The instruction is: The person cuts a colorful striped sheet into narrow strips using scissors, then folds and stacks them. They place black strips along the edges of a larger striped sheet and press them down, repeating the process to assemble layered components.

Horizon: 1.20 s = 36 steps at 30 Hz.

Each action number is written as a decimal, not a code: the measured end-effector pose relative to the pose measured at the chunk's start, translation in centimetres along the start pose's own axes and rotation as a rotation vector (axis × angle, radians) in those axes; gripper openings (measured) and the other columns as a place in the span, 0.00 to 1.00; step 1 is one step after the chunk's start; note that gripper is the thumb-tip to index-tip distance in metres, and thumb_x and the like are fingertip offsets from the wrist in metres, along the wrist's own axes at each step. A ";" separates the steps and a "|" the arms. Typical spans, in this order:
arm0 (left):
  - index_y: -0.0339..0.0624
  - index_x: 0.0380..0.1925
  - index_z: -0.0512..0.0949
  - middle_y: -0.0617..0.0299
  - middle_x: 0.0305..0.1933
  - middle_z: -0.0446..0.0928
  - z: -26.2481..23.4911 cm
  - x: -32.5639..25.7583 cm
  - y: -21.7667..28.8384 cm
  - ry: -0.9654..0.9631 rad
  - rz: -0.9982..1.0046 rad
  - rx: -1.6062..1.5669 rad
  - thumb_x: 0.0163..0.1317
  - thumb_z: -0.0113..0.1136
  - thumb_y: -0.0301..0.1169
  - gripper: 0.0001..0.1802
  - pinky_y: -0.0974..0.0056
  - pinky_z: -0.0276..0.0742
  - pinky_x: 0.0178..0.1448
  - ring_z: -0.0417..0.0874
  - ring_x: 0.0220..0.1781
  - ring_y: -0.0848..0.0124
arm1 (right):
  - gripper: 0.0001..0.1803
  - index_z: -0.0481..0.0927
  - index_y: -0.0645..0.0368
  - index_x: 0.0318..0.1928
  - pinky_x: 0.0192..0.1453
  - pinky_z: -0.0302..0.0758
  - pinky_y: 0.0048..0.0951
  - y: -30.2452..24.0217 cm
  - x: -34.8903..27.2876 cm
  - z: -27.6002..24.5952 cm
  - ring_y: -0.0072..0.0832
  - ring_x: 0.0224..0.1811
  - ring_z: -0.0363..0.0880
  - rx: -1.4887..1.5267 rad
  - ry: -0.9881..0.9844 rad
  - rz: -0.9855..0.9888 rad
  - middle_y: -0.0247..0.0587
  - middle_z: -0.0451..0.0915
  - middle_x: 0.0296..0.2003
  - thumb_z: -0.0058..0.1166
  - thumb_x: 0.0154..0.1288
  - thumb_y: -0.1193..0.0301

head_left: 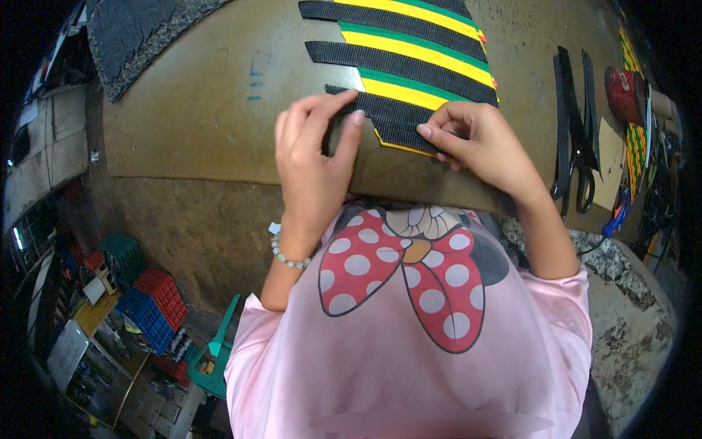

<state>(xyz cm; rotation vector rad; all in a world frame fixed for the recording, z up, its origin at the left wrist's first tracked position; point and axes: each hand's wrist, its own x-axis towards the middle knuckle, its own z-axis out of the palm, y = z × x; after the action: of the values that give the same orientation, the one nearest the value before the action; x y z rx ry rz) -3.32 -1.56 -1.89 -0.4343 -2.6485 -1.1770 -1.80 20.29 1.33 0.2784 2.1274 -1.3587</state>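
Several black woven webbing strips lie in a row on the brown worktable, with yellow bands and green bands showing between them. The nearest piece is a black webbing strip with a thin yellow edge along its near side. My right hand pinches this strip near its right end, thumb on top and the other fingers curled below. At the strips' left ends is my left hand, thumb and index finger apart. Its index fingertip rests on black webbing, and nothing is held between the fingers.
Black-handled scissors lie to the right, beside black strips and a tan card. Farther right are a dark red roll and a blue-handled tool. A dark rough slab sits far left. Plastic crates stand lower left.
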 end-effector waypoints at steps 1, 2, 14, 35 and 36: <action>0.47 0.42 0.85 0.60 0.49 0.78 -0.3 0.1 -0.3 -0.041 -0.055 -0.071 0.55 0.68 0.27 0.13 0.59 0.69 0.57 0.72 0.51 0.59 | 0.13 0.79 0.63 0.36 0.26 0.67 0.18 0.0 0.1 0.3 0.13 0.23 0.73 -0.030 0.028 0.007 0.28 0.76 0.21 0.60 0.69 0.64; 0.49 0.42 0.85 0.61 0.50 0.77 -0.5 0.1 -0.6 -0.050 -0.012 -0.033 0.55 0.68 0.27 0.13 0.58 0.68 0.59 0.71 0.52 0.59 | 0.13 0.79 0.64 0.36 0.26 0.67 0.18 0.1 0.1 0.5 0.13 0.23 0.73 -0.025 0.044 -0.010 0.28 0.76 0.21 0.60 0.68 0.65; 0.57 0.41 0.87 0.67 0.60 0.74 0.1 -0.5 -0.4 -0.199 0.029 0.111 0.56 0.68 0.36 0.11 0.53 0.53 0.66 0.64 0.62 0.57 | 0.15 0.82 0.65 0.30 0.28 0.72 0.30 0.6 -0.2 1.2 0.26 0.20 0.78 -0.077 0.145 -0.104 0.40 0.79 0.18 0.61 0.64 0.63; 0.58 0.41 0.85 0.68 0.60 0.73 0.7 -0.6 0.0 -0.172 0.018 0.193 0.50 0.73 0.37 0.16 0.50 0.54 0.65 0.64 0.63 0.57 | 0.12 0.80 0.66 0.32 0.31 0.74 0.24 0.6 -1.5 0.5 0.23 0.25 0.80 -0.327 0.162 -0.191 0.35 0.81 0.24 0.60 0.67 0.68; 0.58 0.41 0.85 0.68 0.60 0.73 0.8 -0.6 0.0 -0.173 0.015 0.204 0.49 0.73 0.37 0.16 0.50 0.54 0.65 0.64 0.63 0.58 | 0.11 0.80 0.65 0.33 0.32 0.75 0.25 0.6 -2.0 0.0 0.26 0.26 0.82 -0.364 0.176 -0.204 0.36 0.83 0.26 0.59 0.67 0.68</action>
<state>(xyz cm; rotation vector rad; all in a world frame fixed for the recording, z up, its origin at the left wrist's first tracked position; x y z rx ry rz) -2.78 -1.08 -2.55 -0.5386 -2.8694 -0.8892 0.09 20.82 2.03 0.0336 2.5575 -1.0546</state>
